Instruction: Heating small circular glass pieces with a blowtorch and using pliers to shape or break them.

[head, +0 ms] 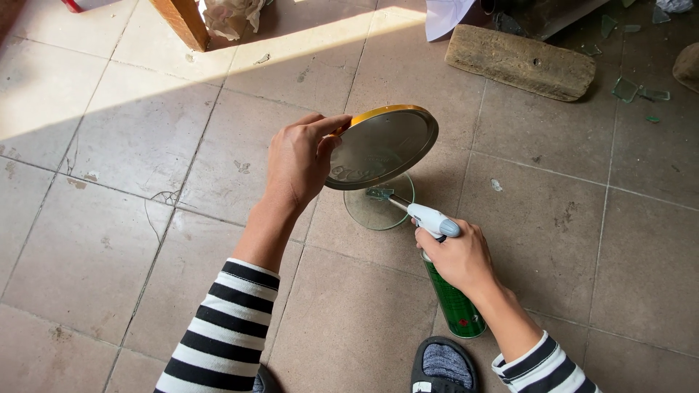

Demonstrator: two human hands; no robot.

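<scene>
1. nearest the camera: seen a dark slipper on the tiled floor, between two striped sleeves, just beside the base of a green gas canister.
2. right hand was clamped round the top of that canister, fingers wrapped below the white torch head; canister was tilted, base toward the slipper, nozzle pointed away toward a round glass disc.
3. left hand was closed on the rim of a round metal lid with a gold edge, thumb and fingers pinched at its left side; lid was held tilted in the air, just above the glass disc and partly covering it.
4. glass disc lay flat on the floor under the lid, with the torch nozzle at or just over its near edge; could not tell whether nozzle and glass touched.
5. judged as early to middle: both tools were gripped and aimed, but no flame showed at the nozzle, and the disc looked whole and unchanged. heating or working the glass seemed left to do.
6. judged that the lid, so close over the disc, could crowd the nozzle's line.
7. farther off: a worn wooden block lay at upper right, well apart, with green glass shards scattered beside it.
8. farthest: a wooden leg, crumpled cloth and a white sheet sat along the sunlit top edge.
</scene>
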